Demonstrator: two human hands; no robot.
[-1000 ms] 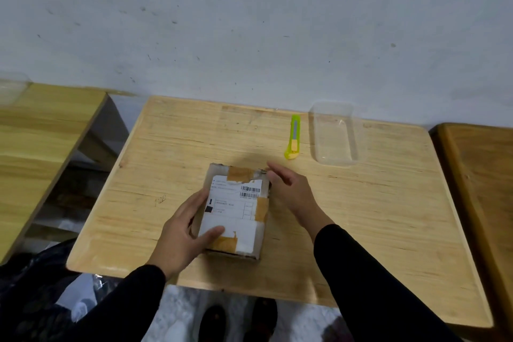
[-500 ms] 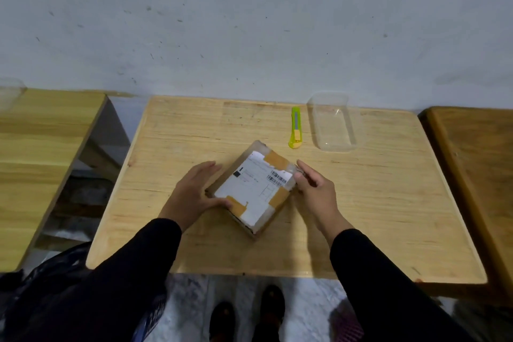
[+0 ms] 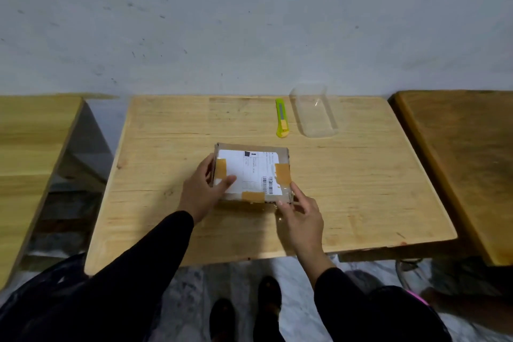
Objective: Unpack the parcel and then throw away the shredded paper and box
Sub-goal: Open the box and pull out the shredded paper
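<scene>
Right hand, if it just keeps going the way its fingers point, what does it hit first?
The right hand points up at the parcel and already touches its near right corner, so the parcel comes first; the clear tub lies farther beyond.

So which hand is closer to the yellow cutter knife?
Right. The right hand touches the parcel's near right corner, below the cutter. The left hand grips the parcel's left edge, farther off to the side.

Wearing long black sleeves (image 3: 155,255) reaching down to both wrists, leaving the left hand (image 3: 204,191) and the right hand (image 3: 301,219) bare and showing no rings or watch, and standing in a pair of dark shoes (image 3: 247,311) over a pale mottled floor.
</scene>
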